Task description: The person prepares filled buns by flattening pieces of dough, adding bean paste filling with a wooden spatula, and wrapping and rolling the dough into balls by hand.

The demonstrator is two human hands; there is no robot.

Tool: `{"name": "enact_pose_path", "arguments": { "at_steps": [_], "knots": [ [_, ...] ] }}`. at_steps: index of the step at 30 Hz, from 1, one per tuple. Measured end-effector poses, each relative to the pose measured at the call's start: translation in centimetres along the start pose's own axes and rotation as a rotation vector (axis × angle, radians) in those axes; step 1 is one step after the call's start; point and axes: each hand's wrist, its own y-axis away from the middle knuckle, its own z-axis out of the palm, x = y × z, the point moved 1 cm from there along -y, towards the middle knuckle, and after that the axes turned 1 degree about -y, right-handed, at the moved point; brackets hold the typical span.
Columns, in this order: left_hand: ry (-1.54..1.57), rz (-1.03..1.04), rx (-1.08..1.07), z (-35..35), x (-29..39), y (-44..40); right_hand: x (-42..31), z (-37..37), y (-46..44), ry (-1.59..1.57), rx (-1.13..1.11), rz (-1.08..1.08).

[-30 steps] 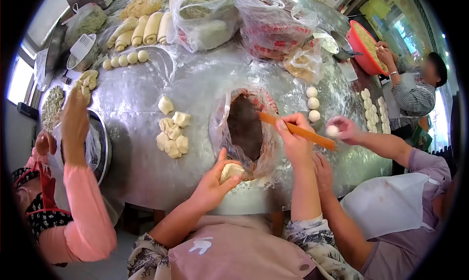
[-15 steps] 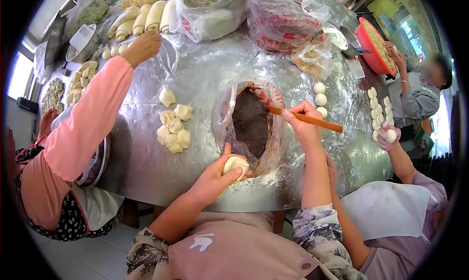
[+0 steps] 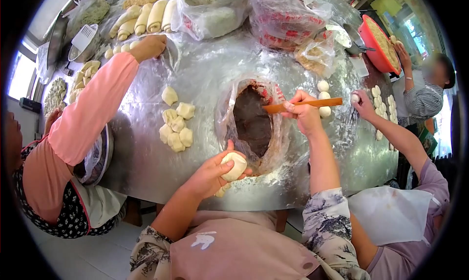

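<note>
A round, pale piece of dough (image 3: 234, 166) rests in my left hand (image 3: 207, 177), the thumb over its near side and the fingers curled beneath. My right hand (image 3: 305, 116) grips a flat wooden stick (image 3: 325, 103), held almost level. The stick's left end is over the dark paste (image 3: 251, 124) at its right edge; whether it touches cannot be told. That paste fills an open clear plastic bag (image 3: 224, 114) just beyond my left hand. To the left of the bag lie several dough lumps (image 3: 177, 124). Another bit of dough (image 3: 223, 189) shows partly below my left hand.
On the left a co-worker's pink sleeve (image 3: 100, 109) reaches across the metal table (image 3: 146, 177). Dough rolls (image 3: 156, 16) and filled plastic bags (image 3: 210, 11) line the back. White dough balls (image 3: 324, 98), another co-worker's hand (image 3: 364, 105) and a red basin (image 3: 378, 45) are rightward.
My right hand has risen slightly, bringing the stick from a slant to nearly level. The dough in my left hand faces upward more. At right, a co-worker's hand has moved up and left with a ball.
</note>
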Motion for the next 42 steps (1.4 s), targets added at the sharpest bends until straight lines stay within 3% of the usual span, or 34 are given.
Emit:
{"name": "enact_pose_path", "arguments": {
  "at_steps": [19, 31, 40, 42],
  "knots": [
    [0.134, 0.061, -0.094, 0.0, 0.0, 0.1, 0.8, 1.5, 2.5, -0.108, -0.025, 0.031],
    [0.062, 0.096, -0.041, 0.4, -0.6, -0.3, 3.9, 1.2, 4.0, -0.620, 0.167, 0.173],
    [0.073, 0.112, -0.047, 0.8, -0.5, -0.3, 3.3, 1.8, 4.9, -0.719, 0.201, 0.016],
    [0.071, 0.119, -0.037, 0.8, -0.5, -0.2, 1.5, 1.1, 4.9, -0.870, 0.150, -0.048]
  ]
}}
